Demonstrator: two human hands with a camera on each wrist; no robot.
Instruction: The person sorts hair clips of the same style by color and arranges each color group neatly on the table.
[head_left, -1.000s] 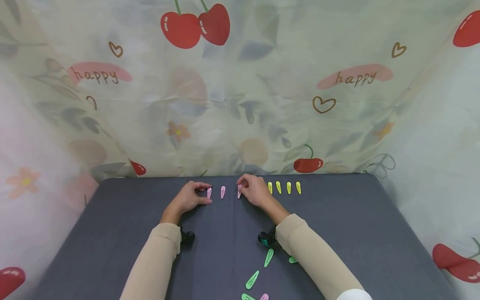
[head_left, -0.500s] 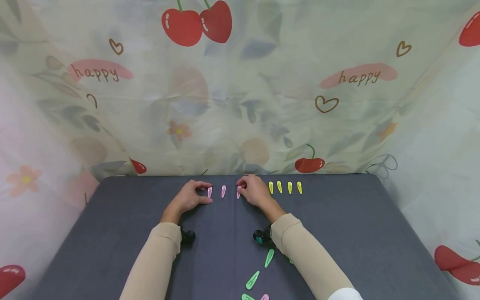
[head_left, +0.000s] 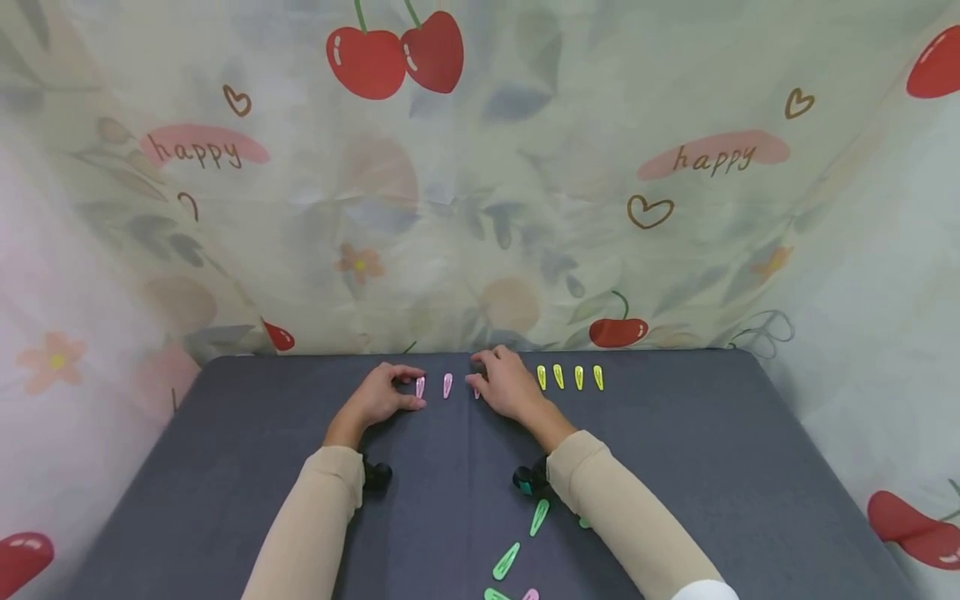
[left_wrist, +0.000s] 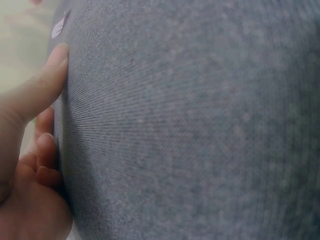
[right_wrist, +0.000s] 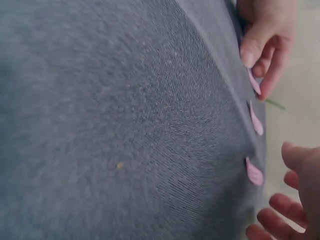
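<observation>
Three pink snap hair clips form a row near the table's far edge. My left hand [head_left: 378,393] has thumb and index finger at the two ends of the leftmost pink hair clip [head_left: 420,387], holding it lengthwise against the cloth. The middle pink hair clip [head_left: 447,386] lies free between the hands. My right hand [head_left: 510,390] hovers at the rightmost pink hair clip [right_wrist: 254,173], its thumb and fingers spread apart from it; in the head view that hand partly covers the clip. The left wrist view shows the left thumb [left_wrist: 57,62] at the cloth's edge.
Several yellow hair clips [head_left: 579,377] continue the row to the right. Closer to me lie scattered green hair clips [head_left: 506,562] and another pink hair clip [head_left: 530,594], cut off by the frame. A patterned curtain [head_left: 480,208] rises behind the dark cloth-covered table [head_left: 247,450].
My right thumb and fingers have parted and let go of the rightmost pink hair clip, which stays on the table. The left hand keeps its place on the leftmost one.
</observation>
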